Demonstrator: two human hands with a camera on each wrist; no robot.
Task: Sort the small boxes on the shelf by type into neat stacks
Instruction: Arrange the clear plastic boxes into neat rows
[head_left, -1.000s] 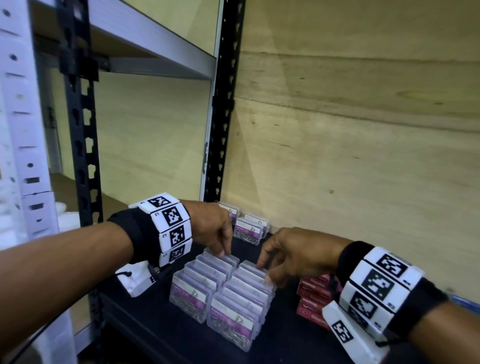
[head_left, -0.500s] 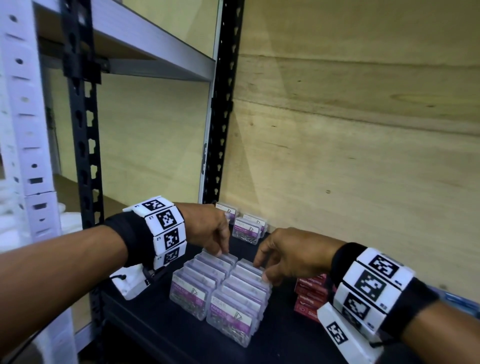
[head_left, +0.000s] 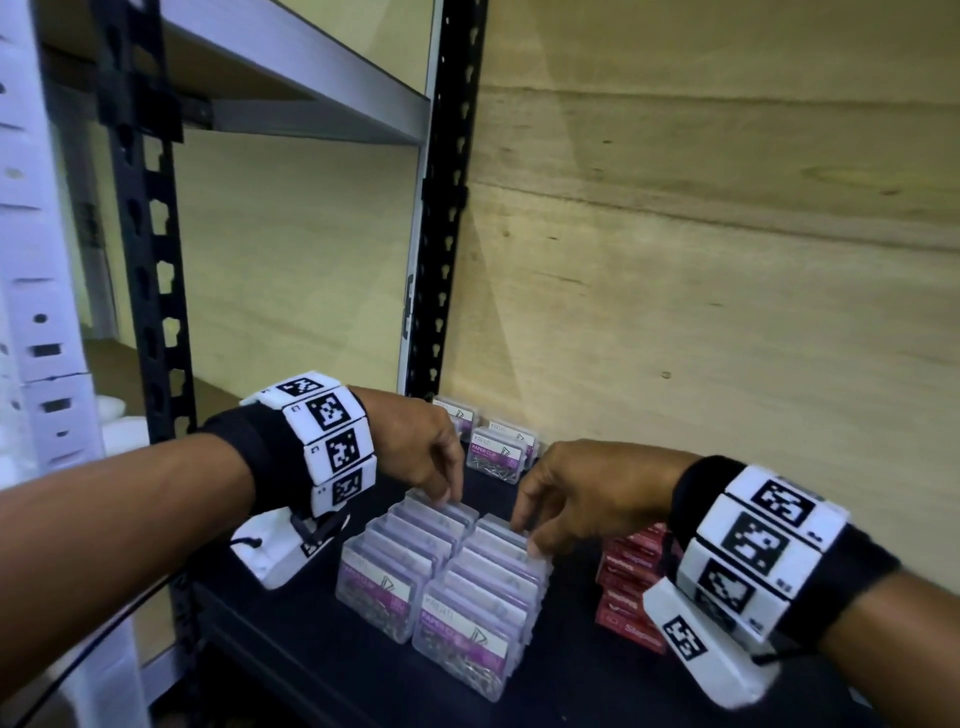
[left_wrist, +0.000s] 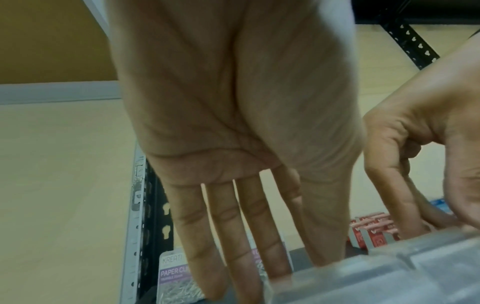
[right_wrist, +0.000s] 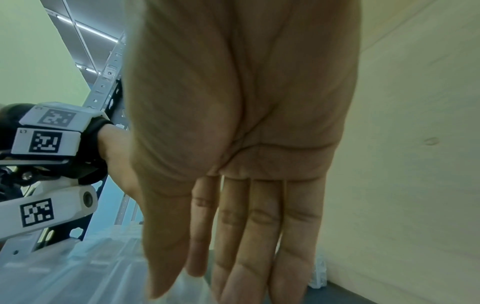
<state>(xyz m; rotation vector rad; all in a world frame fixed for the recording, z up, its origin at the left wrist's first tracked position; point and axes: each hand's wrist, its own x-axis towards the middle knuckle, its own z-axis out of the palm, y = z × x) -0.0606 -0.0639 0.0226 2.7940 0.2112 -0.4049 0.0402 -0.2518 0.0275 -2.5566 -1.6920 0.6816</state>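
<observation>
While two rows of clear paper-clip boxes (head_left: 441, 577) stand on the dark shelf (head_left: 322, 670), the left hand (head_left: 415, 441) and right hand (head_left: 582, 493) touch their far ends with straight fingers (red boxes (head_left: 623, 587) lie just right)

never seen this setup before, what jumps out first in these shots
Two rows of clear paper clip boxes with purple labels stand packed together at the front of the dark shelf. The left hand and right hand reach down onto their far ends with straight fingers. Red staple boxes sit to the right, and loose paper clip boxes wait against the back wall.
</observation>
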